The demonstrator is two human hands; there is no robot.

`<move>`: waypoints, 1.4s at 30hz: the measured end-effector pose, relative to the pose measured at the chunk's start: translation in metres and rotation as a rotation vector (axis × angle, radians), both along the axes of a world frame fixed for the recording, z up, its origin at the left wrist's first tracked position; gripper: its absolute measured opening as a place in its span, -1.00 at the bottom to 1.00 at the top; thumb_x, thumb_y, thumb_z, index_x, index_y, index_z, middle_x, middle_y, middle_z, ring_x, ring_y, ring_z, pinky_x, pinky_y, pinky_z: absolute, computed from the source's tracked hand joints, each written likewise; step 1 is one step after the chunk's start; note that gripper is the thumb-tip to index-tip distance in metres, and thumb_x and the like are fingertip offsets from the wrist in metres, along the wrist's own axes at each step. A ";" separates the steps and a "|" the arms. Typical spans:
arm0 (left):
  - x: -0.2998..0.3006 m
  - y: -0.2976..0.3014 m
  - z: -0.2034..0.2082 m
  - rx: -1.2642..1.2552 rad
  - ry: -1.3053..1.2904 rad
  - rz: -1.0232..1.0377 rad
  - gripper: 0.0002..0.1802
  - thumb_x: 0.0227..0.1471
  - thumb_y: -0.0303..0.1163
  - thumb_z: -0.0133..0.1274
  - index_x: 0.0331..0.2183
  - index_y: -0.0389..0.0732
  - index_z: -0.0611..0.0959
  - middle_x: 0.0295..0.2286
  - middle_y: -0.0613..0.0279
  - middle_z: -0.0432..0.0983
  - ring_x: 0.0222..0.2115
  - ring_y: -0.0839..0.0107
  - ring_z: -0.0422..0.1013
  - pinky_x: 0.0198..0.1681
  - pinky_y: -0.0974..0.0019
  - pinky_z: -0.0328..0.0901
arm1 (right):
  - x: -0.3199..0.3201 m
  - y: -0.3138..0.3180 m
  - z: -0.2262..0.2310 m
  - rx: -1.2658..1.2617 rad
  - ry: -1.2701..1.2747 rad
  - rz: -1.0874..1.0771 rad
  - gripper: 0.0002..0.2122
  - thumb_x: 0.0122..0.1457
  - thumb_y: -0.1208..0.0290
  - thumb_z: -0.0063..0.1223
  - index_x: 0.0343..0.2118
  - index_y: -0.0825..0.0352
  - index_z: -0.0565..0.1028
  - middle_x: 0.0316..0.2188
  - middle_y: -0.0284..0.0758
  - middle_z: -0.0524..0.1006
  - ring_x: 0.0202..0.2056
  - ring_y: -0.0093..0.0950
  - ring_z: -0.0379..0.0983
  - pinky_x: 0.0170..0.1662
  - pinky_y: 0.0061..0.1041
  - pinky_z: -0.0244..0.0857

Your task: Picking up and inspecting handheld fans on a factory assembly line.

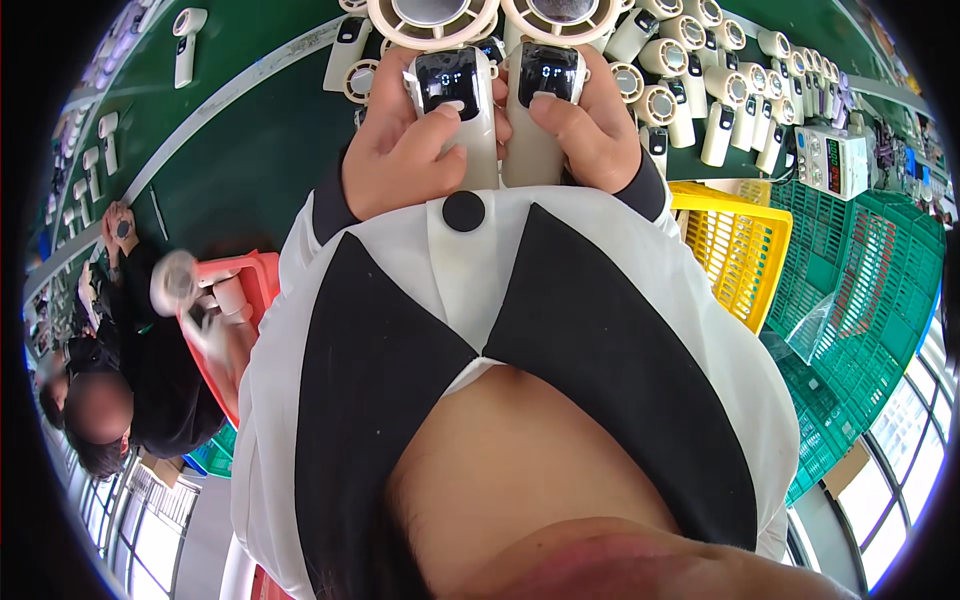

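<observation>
A factory line's green counter (250,150) stretches away under rows of cream handheld fans (700,90). Nearest, the left hand (405,150) is closed around the left fan (455,95) and the right hand (590,135) around the right fan (540,90), thumbs pressing below the lit displays, apparently a power check. Yellow basket (740,245) right.

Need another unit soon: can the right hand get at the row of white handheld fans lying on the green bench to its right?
Probably not yet: the right hand is closed around a white handheld fan. The row of white handheld fans lies close beside it with nothing between.
</observation>
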State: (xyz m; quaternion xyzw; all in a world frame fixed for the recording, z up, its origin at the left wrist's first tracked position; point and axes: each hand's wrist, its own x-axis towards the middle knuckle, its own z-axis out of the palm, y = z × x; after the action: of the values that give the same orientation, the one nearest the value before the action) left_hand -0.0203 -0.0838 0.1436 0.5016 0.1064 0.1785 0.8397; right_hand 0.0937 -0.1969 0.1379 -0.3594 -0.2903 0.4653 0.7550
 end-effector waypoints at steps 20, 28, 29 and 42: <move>-0.004 0.006 0.004 0.092 0.039 -0.050 -0.40 -0.33 -0.76 -0.39 -0.11 -0.28 0.05 -0.35 0.00 0.32 -0.46 0.30 0.37 -0.40 0.44 0.25 | -0.005 0.005 0.001 0.007 0.072 -0.004 -0.59 -0.10 0.71 -0.35 -0.08 0.41 0.09 -0.35 -0.15 0.33 -0.49 -0.43 0.27 -0.41 -0.50 0.27; -0.003 0.005 0.000 0.059 0.059 -0.038 -0.42 -0.31 -0.75 -0.42 -0.11 -0.28 0.04 -0.35 0.00 0.32 -0.45 0.30 0.37 -0.39 0.43 0.26 | -0.004 0.005 0.000 -0.022 0.126 -0.009 -0.57 -0.10 0.71 -0.33 -0.08 0.40 0.09 -0.35 -0.15 0.32 -0.49 -0.43 0.27 -0.40 -0.49 0.26; -0.002 0.005 -0.001 0.040 0.054 -0.029 -0.42 -0.31 -0.75 -0.42 -0.11 -0.28 0.04 -0.35 0.00 0.32 -0.45 0.30 0.37 -0.39 0.43 0.26 | -0.003 0.005 -0.002 -0.018 0.120 -0.005 -0.57 -0.10 0.71 -0.33 -0.08 0.40 0.09 -0.35 -0.15 0.32 -0.49 -0.43 0.27 -0.40 -0.49 0.26; -0.009 0.018 -0.023 -0.235 -0.001 0.086 -0.33 -0.34 -0.70 -0.30 -0.06 -0.20 0.03 -0.29 -0.08 0.29 -0.40 0.14 0.33 -0.30 0.16 0.27 | 0.037 -0.005 -0.042 -0.398 -0.065 -0.160 -0.65 -0.13 0.65 -0.23 -0.18 0.44 0.26 -0.31 -0.12 0.40 -0.30 -0.33 0.36 -0.22 -0.47 0.23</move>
State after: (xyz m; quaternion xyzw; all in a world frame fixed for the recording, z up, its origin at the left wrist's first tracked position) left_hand -0.0293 -0.0663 0.1209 0.3948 0.1473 0.2010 0.8844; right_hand 0.1306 -0.2019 0.0960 -0.5383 -0.1875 0.4402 0.6937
